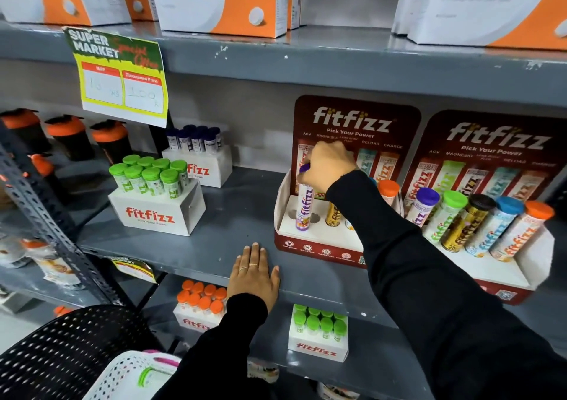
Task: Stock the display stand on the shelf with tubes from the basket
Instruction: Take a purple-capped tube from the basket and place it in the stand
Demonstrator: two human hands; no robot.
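right hand (329, 164) pinches the purple cap of a slim white-n-purple plastic tube (304, 203), bottom sitting in a front hole of the maroon cardboard display stand (319, 243), prob light n stiff w/ slick sides so cap grip's best, left hand (254, 272) flat, empty on the grey metal shelf (190, 246)

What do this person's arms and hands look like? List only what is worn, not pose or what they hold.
Both arms are covered to the wrist by long black sleeves of plain fabric with no visible markings. The left hand is bare, with two thin rings, one gold-coloured. The right hand is bare too; no ring or watch shows on it.
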